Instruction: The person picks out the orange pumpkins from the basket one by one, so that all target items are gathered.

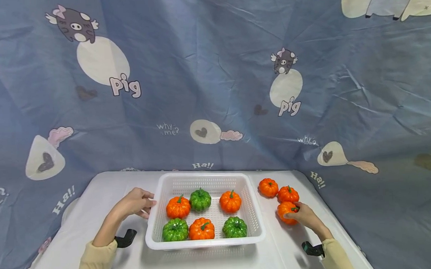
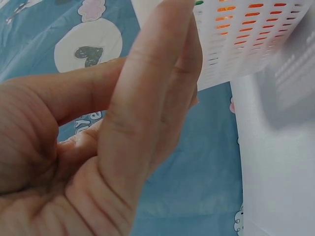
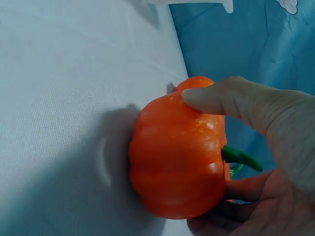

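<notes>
My right hand [image 1: 305, 217] grips an orange pumpkin [image 3: 177, 157] with a green stem, thumb on one side and fingers on the other. Just behind it on the table are two more orange pumpkins, one [image 1: 288, 194] close by and one [image 1: 268, 187] farther back. A white perforated basket [image 1: 259, 216] stands in the middle, with orange pumpkins [image 1: 230, 201] and green pumpkins [image 1: 234, 227] spread inside. At the basket's left rim is my left hand [image 1: 136, 202], its fingers loosely bent and the fingertips at the rim; in the left wrist view nothing lies between thumb and fingers.
The white table [image 1: 127, 252] bears the basket and the loose pumpkins. A blue cloth [image 1: 213, 83] with pig prints hangs behind and along the sides of the table. Dark wrist-worn devices [image 1: 126, 238] sit below both hands.
</notes>
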`<state>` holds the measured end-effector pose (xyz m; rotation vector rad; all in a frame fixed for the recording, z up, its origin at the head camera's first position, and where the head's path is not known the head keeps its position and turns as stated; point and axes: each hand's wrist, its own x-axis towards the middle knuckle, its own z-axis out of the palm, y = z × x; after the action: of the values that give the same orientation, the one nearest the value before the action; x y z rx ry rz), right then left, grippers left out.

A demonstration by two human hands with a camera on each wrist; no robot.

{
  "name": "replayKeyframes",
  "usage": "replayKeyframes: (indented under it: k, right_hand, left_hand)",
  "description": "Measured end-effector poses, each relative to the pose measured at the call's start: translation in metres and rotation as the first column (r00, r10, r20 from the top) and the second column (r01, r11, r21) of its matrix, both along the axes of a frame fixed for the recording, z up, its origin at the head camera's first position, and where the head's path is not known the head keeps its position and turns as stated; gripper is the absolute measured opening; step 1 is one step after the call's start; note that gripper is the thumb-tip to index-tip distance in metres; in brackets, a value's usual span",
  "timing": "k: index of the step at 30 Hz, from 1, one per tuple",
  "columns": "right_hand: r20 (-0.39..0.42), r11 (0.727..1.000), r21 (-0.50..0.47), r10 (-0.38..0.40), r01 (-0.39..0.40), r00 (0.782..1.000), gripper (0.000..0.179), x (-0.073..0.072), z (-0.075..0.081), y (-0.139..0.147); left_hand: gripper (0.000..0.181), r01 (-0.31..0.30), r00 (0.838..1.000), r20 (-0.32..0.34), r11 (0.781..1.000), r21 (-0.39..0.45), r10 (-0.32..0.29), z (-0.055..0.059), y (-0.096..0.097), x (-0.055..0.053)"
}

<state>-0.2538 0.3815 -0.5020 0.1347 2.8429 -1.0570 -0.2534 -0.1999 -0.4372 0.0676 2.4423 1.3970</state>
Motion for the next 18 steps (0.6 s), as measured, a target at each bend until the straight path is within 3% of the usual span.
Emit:
replayKeyframes:
  k: [8,18]
  right_hand:
    - [-0.005,1.000,0.015,0.015,-0.015,1.000,0.088,-0.005,-0.001,0.004]
    - [-0.060,0.998,-0.022,0.059,-0.060,0.996,0.085,0.002,0.028,-0.005]
  left_hand:
    - [0.049,0.009,1.000,-0.011,1.000,0.000,-0.009,0.002,0.000,-0.001]
    - [0.049,0.011,1.000,-0.005,1.000,-0.002,-0.011,0.001,0.000,0.000]
